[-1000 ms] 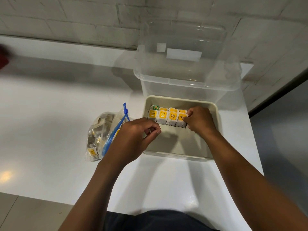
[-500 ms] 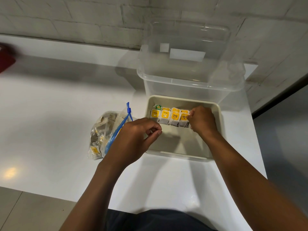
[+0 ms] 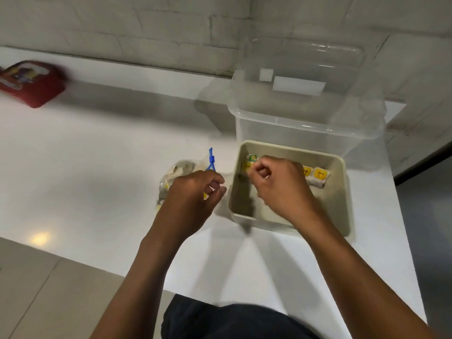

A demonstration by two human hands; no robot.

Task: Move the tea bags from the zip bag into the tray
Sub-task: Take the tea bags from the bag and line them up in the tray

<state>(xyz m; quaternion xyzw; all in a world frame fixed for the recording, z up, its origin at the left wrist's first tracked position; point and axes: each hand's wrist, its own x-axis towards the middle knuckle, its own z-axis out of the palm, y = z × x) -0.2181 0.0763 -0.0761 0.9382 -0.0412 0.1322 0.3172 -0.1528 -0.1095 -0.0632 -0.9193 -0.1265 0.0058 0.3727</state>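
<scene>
A clear zip bag [image 3: 180, 169] with a blue zipper holds several tea bags and lies left of the beige tray [image 3: 341, 197]. My left hand [image 3: 193, 195] is over the bag's mouth, its curled fingers pinching the plastic edge. A row of yellow-labelled tea bags [image 3: 317, 176] stands along the tray's far wall, partly hidden. My right hand [image 3: 277, 183] hovers over the left half of that row with fingers curled, and nothing shows in it.
A large clear plastic container [image 3: 305, 113] stands right behind the tray against the brick wall. A red packet [image 3: 30, 81] lies at the far left of the white counter. The counter's front edge runs close to my body.
My right hand has moved left along the row, from its right end to over its left half, uncovering the right-hand tea bags. My left hand stayed at the zip bag. The camera swung right.
</scene>
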